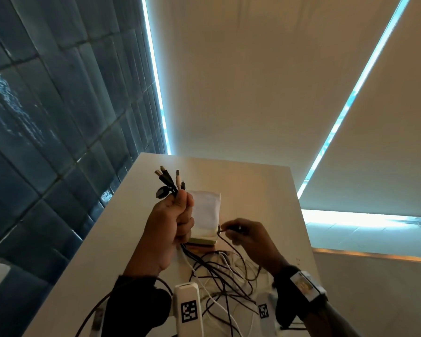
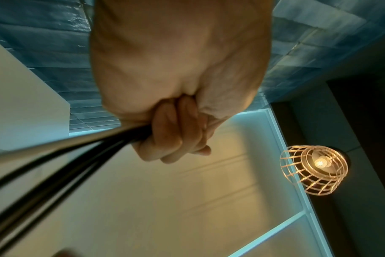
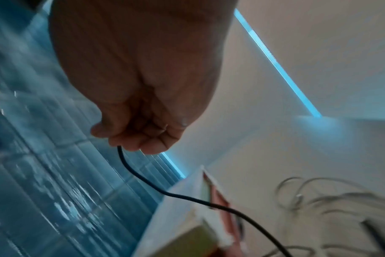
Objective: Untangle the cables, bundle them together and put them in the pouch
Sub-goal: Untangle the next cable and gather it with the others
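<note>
My left hand (image 1: 178,215) is raised above the table and grips a bunch of cable ends (image 1: 169,182), black and white, with their plugs fanned out above the fist. In the left wrist view the fingers (image 2: 171,139) curl round the dark cables (image 2: 55,165). The right hand (image 1: 238,231) pinches a single thin black cable (image 3: 143,175) near its end, just right of the pouch. The pale fabric pouch (image 1: 206,215) lies flat on the table behind the hands. A loose tangle of black and white cables (image 1: 219,276) lies on the table below both hands.
The white table (image 1: 265,190) is narrow, with a blue tiled wall (image 1: 46,117) close on the left and a drop at its right edge. A cage lamp (image 2: 314,169) hangs overhead. Tagged wrist devices (image 1: 188,310) sit at the near edge.
</note>
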Available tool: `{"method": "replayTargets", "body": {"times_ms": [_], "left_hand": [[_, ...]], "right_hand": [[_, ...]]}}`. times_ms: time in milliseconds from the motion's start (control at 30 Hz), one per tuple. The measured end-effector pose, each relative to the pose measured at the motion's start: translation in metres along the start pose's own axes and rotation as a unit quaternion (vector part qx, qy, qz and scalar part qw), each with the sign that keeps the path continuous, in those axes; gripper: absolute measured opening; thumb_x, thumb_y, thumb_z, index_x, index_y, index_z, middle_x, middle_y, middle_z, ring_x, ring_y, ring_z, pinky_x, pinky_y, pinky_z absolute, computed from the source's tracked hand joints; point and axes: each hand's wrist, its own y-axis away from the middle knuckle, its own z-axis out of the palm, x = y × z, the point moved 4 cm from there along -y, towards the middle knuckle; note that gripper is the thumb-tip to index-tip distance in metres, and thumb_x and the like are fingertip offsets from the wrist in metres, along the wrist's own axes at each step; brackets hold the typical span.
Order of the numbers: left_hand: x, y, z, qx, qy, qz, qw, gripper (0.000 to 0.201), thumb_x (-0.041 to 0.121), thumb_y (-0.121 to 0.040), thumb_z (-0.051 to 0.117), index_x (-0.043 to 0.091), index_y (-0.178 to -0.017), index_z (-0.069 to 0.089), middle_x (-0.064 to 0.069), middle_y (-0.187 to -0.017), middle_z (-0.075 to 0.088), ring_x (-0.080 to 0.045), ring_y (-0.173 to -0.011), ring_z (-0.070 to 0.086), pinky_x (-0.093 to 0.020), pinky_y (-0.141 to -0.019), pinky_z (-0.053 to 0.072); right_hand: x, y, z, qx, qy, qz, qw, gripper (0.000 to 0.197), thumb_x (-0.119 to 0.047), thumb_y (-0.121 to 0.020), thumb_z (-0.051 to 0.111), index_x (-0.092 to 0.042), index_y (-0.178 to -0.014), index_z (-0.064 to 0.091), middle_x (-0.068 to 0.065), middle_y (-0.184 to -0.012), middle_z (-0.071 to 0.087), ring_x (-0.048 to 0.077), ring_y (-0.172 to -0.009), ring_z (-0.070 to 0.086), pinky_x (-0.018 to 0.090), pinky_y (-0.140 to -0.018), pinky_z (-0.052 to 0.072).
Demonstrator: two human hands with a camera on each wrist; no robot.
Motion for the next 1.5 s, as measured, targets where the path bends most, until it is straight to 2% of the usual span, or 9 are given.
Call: {"method": "replayTargets", "body": {"times_ms": [200, 333, 433, 533, 667, 800, 900, 1200, 1500], "left_hand": [[-0.016, -0.003, 0.013, 0.055, -0.139, 0.034, 0.988, 0.027, 0.025, -0.102, 0.041, 0.010, -0.106, 0.063, 0.006, -0.051, 0.029, -0.007, -0.041, 0.021, -0.022, -0.038, 0.017], [-0.020, 0.000, 0.020, 0.047, -0.199, 0.048, 0.978, 0.025, 0.031, -0.097, 0.051, 0.016, -0.105, 0.068, 0.011, -0.045, 0.036, -0.004, -0.040, 0.030, -0.018, -0.039, 0.025], [-0.016, 0.002, 0.022, 0.032, -0.210, 0.053, 0.976, 0.027, 0.023, -0.099, 0.047, 0.005, -0.097, 0.067, 0.015, -0.041, 0.047, 0.000, -0.036, 0.043, -0.008, -0.039, 0.030], [-0.009, 0.003, 0.017, 0.063, -0.194, 0.082, 0.976, 0.030, 0.024, -0.100, 0.044, 0.006, -0.086, 0.063, 0.012, -0.041, 0.042, -0.002, -0.035, 0.036, -0.012, -0.038, 0.028], [-0.005, 0.001, 0.011, 0.080, -0.115, 0.105, 0.985, 0.031, 0.033, -0.098, 0.045, 0.008, -0.091, 0.063, 0.005, -0.047, 0.029, -0.009, -0.040, 0.021, -0.022, -0.038, 0.019], [-0.009, 0.003, 0.024, 0.019, -0.140, 0.090, 0.986, 0.034, 0.035, -0.097, 0.043, 0.011, -0.101, 0.066, 0.008, -0.048, 0.032, -0.005, -0.039, 0.026, -0.018, -0.038, 0.024], [-0.009, 0.008, 0.032, 0.032, -0.210, 0.123, 0.969, 0.031, 0.033, -0.098, 0.044, 0.013, -0.089, 0.066, 0.011, -0.044, 0.045, -0.002, -0.038, 0.040, -0.012, -0.040, 0.030], [0.011, 0.006, 0.012, 0.050, -0.090, 0.078, 0.992, 0.034, 0.032, -0.101, 0.038, 0.008, -0.088, 0.058, 0.004, -0.054, 0.038, -0.007, -0.043, 0.027, -0.021, -0.040, 0.021], [0.024, 0.016, 0.012, 0.047, -0.180, 0.128, 0.974, 0.041, 0.040, -0.096, 0.038, 0.007, -0.078, 0.055, 0.004, -0.050, 0.032, -0.008, -0.043, 0.026, -0.022, -0.041, 0.021]], "right_hand": [[-0.055, -0.007, 0.007, 0.001, -0.175, -0.041, 0.984, 0.022, -0.021, -0.091, 0.063, 0.000, -0.092, 0.070, 0.011, -0.090, 0.071, 0.021, -0.084, 0.065, 0.037, -0.079, 0.054], [-0.071, -0.002, 0.022, -0.047, -0.240, -0.022, 0.969, 0.031, -0.027, -0.094, 0.057, 0.003, -0.087, 0.062, 0.003, -0.061, 0.050, 0.016, -0.047, 0.046, 0.028, -0.045, 0.043], [-0.074, 0.004, 0.027, -0.080, -0.266, -0.014, 0.960, 0.034, -0.025, -0.095, 0.053, 0.008, -0.099, 0.060, 0.000, -0.061, 0.039, 0.009, -0.046, 0.030, 0.021, -0.043, 0.029], [-0.075, 0.011, 0.025, -0.114, -0.251, 0.001, 0.961, 0.024, -0.017, -0.098, 0.050, 0.002, -0.102, 0.063, 0.002, -0.067, 0.049, 0.006, -0.049, 0.039, 0.017, -0.046, 0.035], [-0.072, 0.018, 0.018, -0.055, -0.177, 0.034, 0.982, 0.039, -0.039, -0.092, 0.051, -0.003, -0.087, 0.064, -0.009, -0.054, 0.042, 0.003, -0.042, 0.033, 0.017, -0.041, 0.029], [-0.088, 0.016, 0.016, -0.015, -0.211, 0.000, 0.977, 0.034, -0.038, -0.095, 0.047, -0.008, -0.083, 0.061, -0.004, -0.052, 0.037, 0.007, -0.041, 0.028, 0.020, -0.039, 0.026], [-0.103, 0.014, 0.019, -0.049, -0.187, -0.028, 0.981, 0.032, -0.030, -0.100, 0.044, -0.007, -0.087, 0.062, -0.005, -0.053, 0.039, 0.008, -0.041, 0.029, 0.021, -0.039, 0.027], [-0.082, 0.025, 0.015, -0.107, -0.138, -0.006, 0.985, 0.029, -0.017, -0.103, 0.039, -0.004, -0.083, 0.056, -0.014, -0.049, 0.042, -0.001, -0.041, 0.035, 0.011, -0.042, 0.032], [-0.046, 0.024, 0.013, -0.099, -0.108, 0.021, 0.989, 0.030, -0.019, -0.103, 0.042, -0.011, -0.078, 0.058, -0.014, -0.046, 0.041, 0.002, -0.039, 0.031, 0.015, -0.040, 0.028]]}}
